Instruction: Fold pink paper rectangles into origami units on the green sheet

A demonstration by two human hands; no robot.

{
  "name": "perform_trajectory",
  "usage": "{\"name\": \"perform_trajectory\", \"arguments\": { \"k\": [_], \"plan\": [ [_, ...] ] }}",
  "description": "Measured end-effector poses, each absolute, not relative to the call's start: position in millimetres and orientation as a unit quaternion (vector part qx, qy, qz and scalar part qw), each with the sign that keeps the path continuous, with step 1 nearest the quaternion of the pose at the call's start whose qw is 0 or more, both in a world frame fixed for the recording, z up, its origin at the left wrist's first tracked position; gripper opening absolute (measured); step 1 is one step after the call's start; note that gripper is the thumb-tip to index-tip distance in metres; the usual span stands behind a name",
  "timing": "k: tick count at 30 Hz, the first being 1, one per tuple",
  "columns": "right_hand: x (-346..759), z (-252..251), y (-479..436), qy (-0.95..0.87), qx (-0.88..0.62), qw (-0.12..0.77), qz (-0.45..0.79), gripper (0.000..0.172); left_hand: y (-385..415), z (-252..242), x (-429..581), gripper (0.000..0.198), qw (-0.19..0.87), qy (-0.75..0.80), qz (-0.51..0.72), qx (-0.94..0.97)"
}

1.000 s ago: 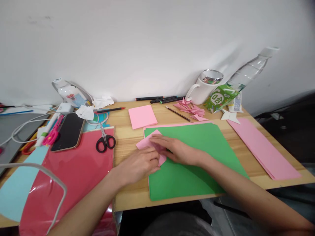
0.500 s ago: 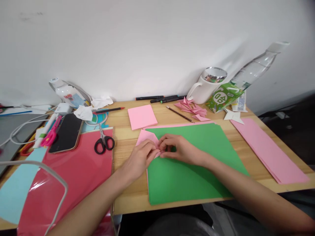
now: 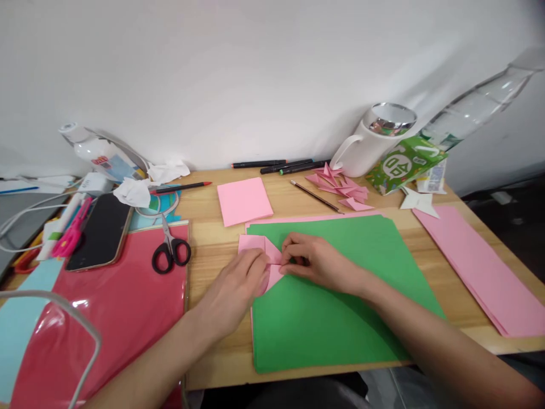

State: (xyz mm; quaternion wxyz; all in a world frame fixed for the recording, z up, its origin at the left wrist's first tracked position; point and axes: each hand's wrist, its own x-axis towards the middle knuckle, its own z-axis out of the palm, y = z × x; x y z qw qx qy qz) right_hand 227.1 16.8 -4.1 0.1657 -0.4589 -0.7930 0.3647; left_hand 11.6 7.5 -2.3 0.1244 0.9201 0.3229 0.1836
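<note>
A small pink paper [image 3: 252,242] with folded-in corners lies over the left edge of the green sheets [image 3: 340,324]. The corner flaps meet along a middle line, and its pointed end faces right. My left hand [image 3: 244,275] rests on the paper's lower left part with fingers pressed together, covering part of it. At the pointed end, my right hand [image 3: 309,258] pinches the tip between thumb and fingers.
Behind lie a pink square stack [image 3: 244,201], a pencil [image 3: 317,196], folded pink pieces [image 3: 340,187] and a white mug [image 3: 361,147]. Black scissors [image 3: 171,250] and a phone [image 3: 102,232] are at left. Pink strips [image 3: 481,270] lie at right.
The pink paper now lies flatter with its point to the right. My left hand has shifted down and left over it, showing more folds. The camera view has moved slightly.
</note>
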Motion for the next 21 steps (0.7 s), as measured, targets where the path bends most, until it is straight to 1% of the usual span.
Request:
{"name": "perform_trajectory", "arguments": {
  "k": [3, 4, 8, 10, 13, 18, 21],
  "plan": [
    [222.9, -9.3, 14.1, -0.794, -0.475, 0.167, 0.341, 0.008, 5.4, 0.2, 10.5, 0.035, 0.051, 0.296, 0.146, 0.942],
    [222.1, -10.6, 13.5, -0.794, -0.476, 0.168, 0.339, 0.008, 5.5, 1.6, 10.1, 0.036, 0.037, 0.269, 0.14, 0.952],
    [223.1, -12.9, 13.1, -0.79, -0.478, 0.174, 0.342, 0.01, 7.8, 4.9, 10.4, 0.033, 0.001, 0.213, 0.114, 0.97],
    [226.3, -12.1, 14.6, -0.787, -0.473, 0.178, 0.353, 0.009, 9.0, 3.9, 10.8, 0.032, -0.005, 0.201, 0.106, 0.974],
    [233.9, -9.0, 18.3, -0.784, -0.47, 0.172, 0.368, 0.005, 9.7, 1.3, 10.5, 0.03, -0.009, 0.189, 0.105, 0.976],
    [243.6, -5.3, 22.8, -0.774, -0.495, 0.163, 0.361, 0.006, 6.2, 1.2, 9.0, 0.033, -0.048, 0.182, 0.085, 0.978],
    [244.8, -5.2, 23.1, -0.773, -0.485, 0.168, 0.373, 0.008, 1.8, 2.0, 9.6, 0.032, -0.078, 0.177, 0.07, 0.979]
  ]
}}
